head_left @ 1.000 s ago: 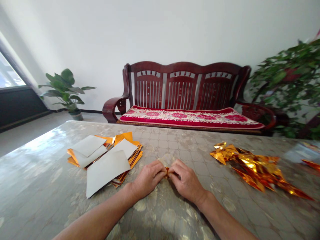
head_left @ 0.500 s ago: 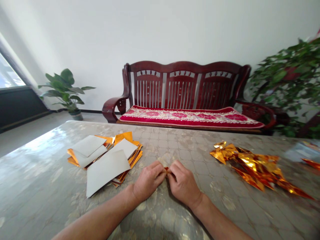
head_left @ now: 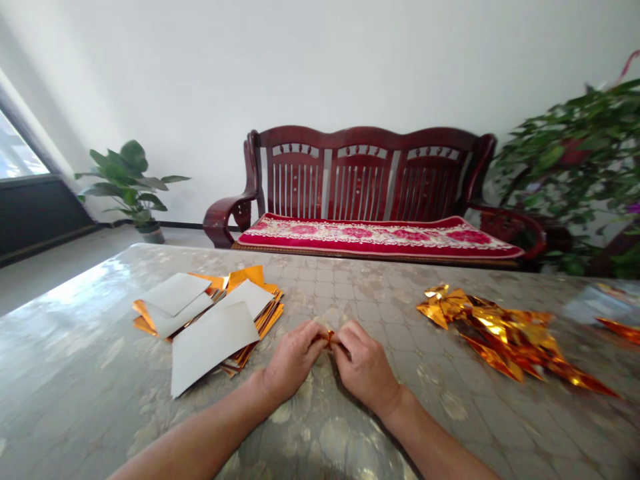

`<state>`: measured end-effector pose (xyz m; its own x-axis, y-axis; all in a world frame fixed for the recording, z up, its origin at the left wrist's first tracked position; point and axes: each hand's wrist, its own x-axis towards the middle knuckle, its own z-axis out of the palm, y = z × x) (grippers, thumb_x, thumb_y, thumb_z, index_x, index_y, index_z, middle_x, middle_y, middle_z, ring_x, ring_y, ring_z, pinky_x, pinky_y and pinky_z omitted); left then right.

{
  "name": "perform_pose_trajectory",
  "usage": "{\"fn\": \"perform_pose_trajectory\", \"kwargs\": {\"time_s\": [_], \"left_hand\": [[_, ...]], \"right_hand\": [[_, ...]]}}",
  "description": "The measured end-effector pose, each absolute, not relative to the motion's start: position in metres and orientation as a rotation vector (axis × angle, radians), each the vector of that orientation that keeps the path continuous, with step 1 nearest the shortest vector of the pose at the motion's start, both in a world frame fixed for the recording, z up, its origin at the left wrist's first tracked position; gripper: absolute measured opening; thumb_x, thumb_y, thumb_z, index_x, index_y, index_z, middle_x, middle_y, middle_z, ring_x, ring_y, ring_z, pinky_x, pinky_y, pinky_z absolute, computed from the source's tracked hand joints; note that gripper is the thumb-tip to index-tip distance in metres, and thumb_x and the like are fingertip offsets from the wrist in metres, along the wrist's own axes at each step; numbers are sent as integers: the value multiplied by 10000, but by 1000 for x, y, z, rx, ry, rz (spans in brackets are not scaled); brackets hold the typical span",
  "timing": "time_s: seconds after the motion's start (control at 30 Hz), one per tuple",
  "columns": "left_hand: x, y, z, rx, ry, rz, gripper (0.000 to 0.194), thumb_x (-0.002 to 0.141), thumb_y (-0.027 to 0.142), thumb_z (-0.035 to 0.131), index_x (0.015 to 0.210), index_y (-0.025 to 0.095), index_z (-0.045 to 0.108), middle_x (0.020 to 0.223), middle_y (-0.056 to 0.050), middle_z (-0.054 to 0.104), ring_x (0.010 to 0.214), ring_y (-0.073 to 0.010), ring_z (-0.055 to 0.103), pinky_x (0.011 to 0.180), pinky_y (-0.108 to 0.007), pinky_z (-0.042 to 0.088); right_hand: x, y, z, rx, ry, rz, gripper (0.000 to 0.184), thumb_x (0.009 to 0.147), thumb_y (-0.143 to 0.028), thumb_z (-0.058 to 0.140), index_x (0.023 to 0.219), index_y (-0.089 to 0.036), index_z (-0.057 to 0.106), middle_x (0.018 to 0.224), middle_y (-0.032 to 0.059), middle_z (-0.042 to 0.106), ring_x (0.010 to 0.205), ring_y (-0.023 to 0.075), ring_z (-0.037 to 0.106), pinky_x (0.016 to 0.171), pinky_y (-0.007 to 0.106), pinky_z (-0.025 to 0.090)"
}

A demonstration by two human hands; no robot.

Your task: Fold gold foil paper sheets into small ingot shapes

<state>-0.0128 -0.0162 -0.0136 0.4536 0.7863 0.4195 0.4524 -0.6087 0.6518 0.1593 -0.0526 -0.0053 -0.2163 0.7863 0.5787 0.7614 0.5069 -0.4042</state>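
Between my fingertips, at the middle of the table, is a small piece of orange-gold foil paper [head_left: 330,338], mostly hidden by the fingers. My left hand [head_left: 295,355] pinches it from the left. From the other side, my right hand [head_left: 366,363] pinches it too, the two hands almost touching. To the left lies a loose stack of foil paper sheets [head_left: 270,320], several with the pale side up [head_left: 215,343]. A heap of folded, shiny gold foil pieces [head_left: 500,327] rests on the right.
The table [head_left: 320,427] has a patterned, glossy cover. At its right edge lies a clear plastic bag [head_left: 595,303] beside another foil piece [head_left: 620,329]. Beyond the table stand a dark red wooden bench [head_left: 363,177], a potted plant [head_left: 133,180] and a leafy plant [head_left: 575,153].
Both hands keep their pinch on the foil, with only slight finger movement. A little more of the foil's orange shows between them. The whole view has shifted slightly.
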Motion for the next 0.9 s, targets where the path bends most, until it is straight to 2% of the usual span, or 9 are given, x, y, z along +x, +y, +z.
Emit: {"fn": "perform_pose_trajectory", "kwargs": {"time_s": [0.07, 0.23, 0.43, 0.9], "left_hand": [[-14, -15, -16, 2201, 1042, 1042, 90, 887, 134, 552, 929, 210, 580, 854, 11, 676, 802, -140, 641, 744, -240, 491], [-15, -13, -19, 2075, 1113, 1079, 281, 848, 118, 589, 1109, 221, 570, 972, -6, 729, 877, -163, 688, 791, -273, 524], [-15, -11, -14, 2084, 1130, 1026, 122, 861, 156, 608, 907, 213, 705, 851, 13, 755, 794, -159, 694, 735, -239, 512], [-15, -15, -9, 2118, 1062, 963, 147, 886, 172, 607, 875, 227, 743, 791, 38, 748, 733, -125, 676, 684, -188, 476]], "right_hand": [[161, -52, -4, -1224, -1979, 75, 163, 893, -107, 495, 831, -207, 607, 816, 42, 581, 757, 158, 576, 684, 247, 460], [163, -51, -4, -1126, -1973, 123, 170, 903, -100, 503, 913, -213, 630, 888, 59, 627, 845, 177, 607, 755, 275, 507], [166, -50, -5, -1059, -1986, 120, 180, 921, -119, 526, 992, -224, 655, 957, 64, 677, 884, 178, 641, 779, 290, 525], [168, -53, -5, -1006, -2014, 86, 176, 914, -126, 555, 973, -217, 693, 931, 58, 720, 835, 159, 664, 753, 271, 529]]}}
